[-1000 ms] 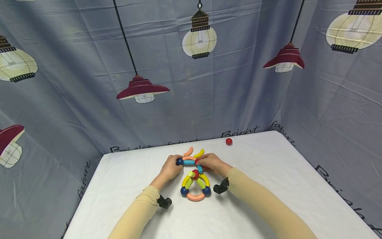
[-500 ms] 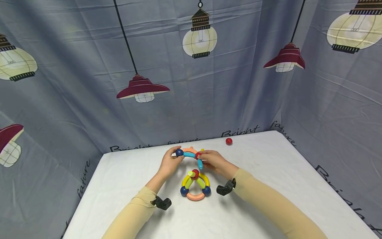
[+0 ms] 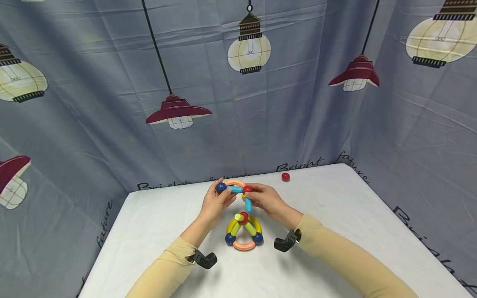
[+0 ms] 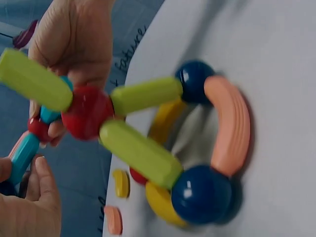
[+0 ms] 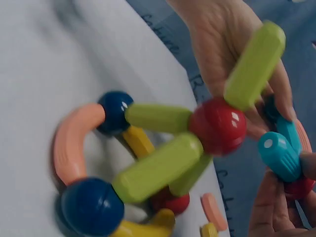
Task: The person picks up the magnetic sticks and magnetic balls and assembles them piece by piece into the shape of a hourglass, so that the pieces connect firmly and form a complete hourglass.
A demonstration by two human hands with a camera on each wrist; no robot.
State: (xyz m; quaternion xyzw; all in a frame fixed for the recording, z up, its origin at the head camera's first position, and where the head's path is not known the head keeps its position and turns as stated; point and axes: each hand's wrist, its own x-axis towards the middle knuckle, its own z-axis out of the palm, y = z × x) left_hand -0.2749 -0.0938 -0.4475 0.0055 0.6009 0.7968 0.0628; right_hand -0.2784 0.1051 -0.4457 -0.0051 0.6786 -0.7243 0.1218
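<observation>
Both hands hold one joined piece of magnetic balls and sticks above the table: a dark blue ball (image 3: 221,187), light blue sticks (image 3: 248,204), a red ball (image 3: 246,190) and an orange curved stick (image 3: 235,182). My left hand (image 3: 216,203) grips its dark blue ball end. With thumb and fingers, my right hand (image 3: 271,203) pinches it at the red ball. One light blue stick points down from there. Nearer me stands a frame of balls and sticks, with a red top ball (image 5: 218,126), green sticks (image 4: 142,153), dark blue balls (image 4: 201,194) and an orange curved stick (image 4: 231,126).
A loose yellow curved stick (image 4: 121,183) and an orange one (image 4: 112,219) lie behind the standing frame. Towards the back of the white table (image 3: 320,194) sits a single red ball (image 3: 285,177). A grey printed curtain (image 3: 290,124) surrounds the table's far sides.
Both hands have lifted the joined piece off the table, up and away from the standing frame. It now largely hides the loose curved sticks in the head view. The standing frame stays put.
</observation>
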